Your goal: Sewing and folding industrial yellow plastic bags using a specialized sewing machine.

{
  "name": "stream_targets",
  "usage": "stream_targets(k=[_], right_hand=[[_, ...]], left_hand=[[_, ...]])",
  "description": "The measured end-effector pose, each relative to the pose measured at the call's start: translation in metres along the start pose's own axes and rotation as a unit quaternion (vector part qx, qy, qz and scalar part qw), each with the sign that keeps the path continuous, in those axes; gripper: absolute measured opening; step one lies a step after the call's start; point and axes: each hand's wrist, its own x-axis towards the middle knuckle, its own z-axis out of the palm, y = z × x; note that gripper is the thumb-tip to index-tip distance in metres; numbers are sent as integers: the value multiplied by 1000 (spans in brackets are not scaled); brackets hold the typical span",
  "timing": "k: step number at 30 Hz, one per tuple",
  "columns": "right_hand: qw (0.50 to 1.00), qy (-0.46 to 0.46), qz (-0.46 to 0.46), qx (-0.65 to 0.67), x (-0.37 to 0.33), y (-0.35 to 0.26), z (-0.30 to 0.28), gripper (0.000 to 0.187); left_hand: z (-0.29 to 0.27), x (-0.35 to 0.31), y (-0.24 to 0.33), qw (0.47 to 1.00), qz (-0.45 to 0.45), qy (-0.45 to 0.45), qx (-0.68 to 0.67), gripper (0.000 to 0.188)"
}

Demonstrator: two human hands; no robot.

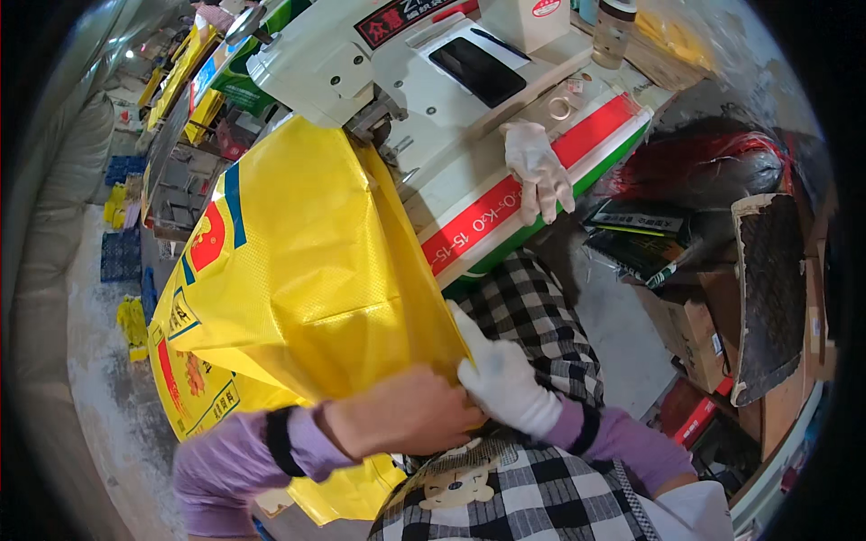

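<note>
A large, shiny yellow woven plastic bag (316, 261) with printed panels stretches from the head of a white sewing machine (316, 72) down to my lap. Its upper edge lies at the machine's needle area. My right hand (507, 383), in a white glove, pinches the bag's right-hand edge near my lap. Close beside it, my bare left hand (410, 410) is closed at the bag's lower right edge, its fingertips partly hidden. An empty white glove (536, 169) hangs over the front of the machine table (541, 180).
On the machine's bed lie a black phone (478, 70) and a pen (501, 45); a bottle (613, 34) stands behind. Cardboard boxes (690, 338) and a dark worn mat (769, 298) are at right. Blue stacks (122, 256) and yellow bundles (132, 326) lie on the left floor.
</note>
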Motion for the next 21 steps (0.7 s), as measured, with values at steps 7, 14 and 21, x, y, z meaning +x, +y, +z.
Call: stream_targets(k=[7, 14, 21], right_hand=[[994, 6, -72, -87, 11, 2, -1, 76], [936, 209, -210, -189, 165, 35, 22, 53], [970, 127, -124, -164, 202, 22, 21, 52]], left_hand=[[-113, -61, -177, 964, -247, 41, 96, 61], [-84, -130, -85, 883, -188, 344, -257, 25], [-22, 48, 5, 968, -101, 172, 154, 15]])
